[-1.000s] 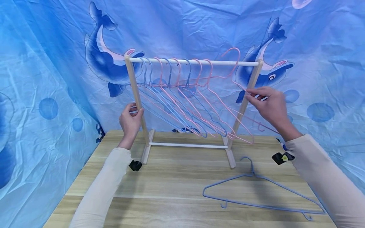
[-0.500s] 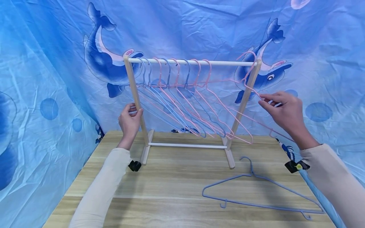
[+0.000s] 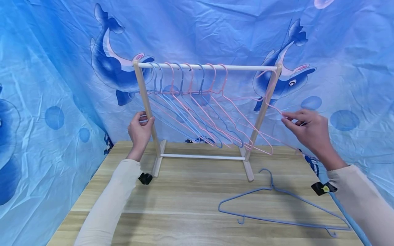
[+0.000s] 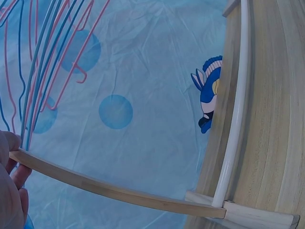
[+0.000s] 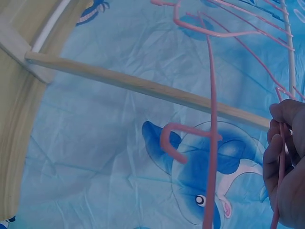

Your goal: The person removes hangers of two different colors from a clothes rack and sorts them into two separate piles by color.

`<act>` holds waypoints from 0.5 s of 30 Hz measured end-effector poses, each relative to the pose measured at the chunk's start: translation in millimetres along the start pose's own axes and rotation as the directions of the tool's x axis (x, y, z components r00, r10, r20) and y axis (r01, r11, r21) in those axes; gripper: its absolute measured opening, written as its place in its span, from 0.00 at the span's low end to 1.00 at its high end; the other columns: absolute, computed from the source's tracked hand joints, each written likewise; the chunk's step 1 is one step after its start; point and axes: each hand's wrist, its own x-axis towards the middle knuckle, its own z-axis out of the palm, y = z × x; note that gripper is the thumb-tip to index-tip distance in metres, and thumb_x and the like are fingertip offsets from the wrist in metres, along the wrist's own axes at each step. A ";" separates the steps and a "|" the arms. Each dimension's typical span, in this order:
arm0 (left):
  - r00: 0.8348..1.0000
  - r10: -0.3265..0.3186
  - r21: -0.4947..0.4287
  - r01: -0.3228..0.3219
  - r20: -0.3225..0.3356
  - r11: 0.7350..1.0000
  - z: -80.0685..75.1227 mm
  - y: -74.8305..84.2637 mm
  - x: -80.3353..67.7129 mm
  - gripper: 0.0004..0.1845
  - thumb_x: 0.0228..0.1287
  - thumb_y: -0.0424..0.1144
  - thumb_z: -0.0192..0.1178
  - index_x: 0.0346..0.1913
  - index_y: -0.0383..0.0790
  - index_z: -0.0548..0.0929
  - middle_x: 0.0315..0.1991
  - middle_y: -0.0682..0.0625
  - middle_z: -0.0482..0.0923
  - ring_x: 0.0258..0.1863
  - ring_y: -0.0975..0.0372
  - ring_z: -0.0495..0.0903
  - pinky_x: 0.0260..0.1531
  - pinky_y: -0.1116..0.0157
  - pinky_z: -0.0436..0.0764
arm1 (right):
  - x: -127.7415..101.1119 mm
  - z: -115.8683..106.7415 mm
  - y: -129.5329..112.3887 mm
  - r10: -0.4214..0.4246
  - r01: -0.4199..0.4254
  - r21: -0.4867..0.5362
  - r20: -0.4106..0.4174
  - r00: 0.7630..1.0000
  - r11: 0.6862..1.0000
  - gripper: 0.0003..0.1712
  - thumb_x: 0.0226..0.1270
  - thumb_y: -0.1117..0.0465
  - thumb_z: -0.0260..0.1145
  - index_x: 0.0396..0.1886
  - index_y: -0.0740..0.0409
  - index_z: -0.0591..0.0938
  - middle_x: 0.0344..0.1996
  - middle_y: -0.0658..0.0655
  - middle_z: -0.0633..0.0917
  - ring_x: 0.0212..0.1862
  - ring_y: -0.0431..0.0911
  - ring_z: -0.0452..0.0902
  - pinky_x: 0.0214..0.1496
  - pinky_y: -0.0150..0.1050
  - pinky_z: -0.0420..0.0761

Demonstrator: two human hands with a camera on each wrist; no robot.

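The left hand grips the left post of the small wooden rack, fingers curled round it. Over on the right, the right hand pinches the wire of a pink hanger just outside the right post, its hook up near the end of the white rail. A row of pink and blue hangers hangs along that rail. A blue hanger lies flat on the table, right of centre.
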 end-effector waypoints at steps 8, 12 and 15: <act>1.000 -0.007 0.003 0.007 0.001 1.000 0.0 -1.2 0.5 0.17 0.67 0.40 0.69 0.57 0.40 0.85 0.47 0.40 0.87 0.43 0.50 0.89 0.46 0.51 0.87 | -13.6 6.4 5.6 -0.018 0.018 0.033 0.008 1.000 0.999 0.11 0.60 0.67 0.77 0.43 0.60 0.92 0.29 0.57 0.87 0.22 0.29 0.65 0.20 0.23 0.63; 1.000 -0.013 0.001 0.013 0.006 1.000 -0.2 -0.6 0.5 0.17 0.68 0.40 0.69 0.57 0.40 0.84 0.48 0.41 0.87 0.43 0.51 0.89 0.46 0.52 0.87 | -18.1 8.6 8.4 -0.038 0.038 0.041 0.001 0.999 0.998 0.10 0.59 0.68 0.77 0.42 0.61 0.92 0.28 0.58 0.87 0.20 0.30 0.64 0.18 0.25 0.61; 1.000 -0.014 0.004 0.014 0.003 1.000 0.0 -0.5 1.0 0.17 0.68 0.41 0.69 0.57 0.39 0.84 0.48 0.41 0.87 0.44 0.51 0.89 0.47 0.53 0.87 | -20.7 10.4 10.7 -0.048 0.048 0.039 -0.001 0.999 0.998 0.10 0.58 0.69 0.77 0.41 0.61 0.92 0.27 0.57 0.86 0.20 0.30 0.64 0.19 0.25 0.62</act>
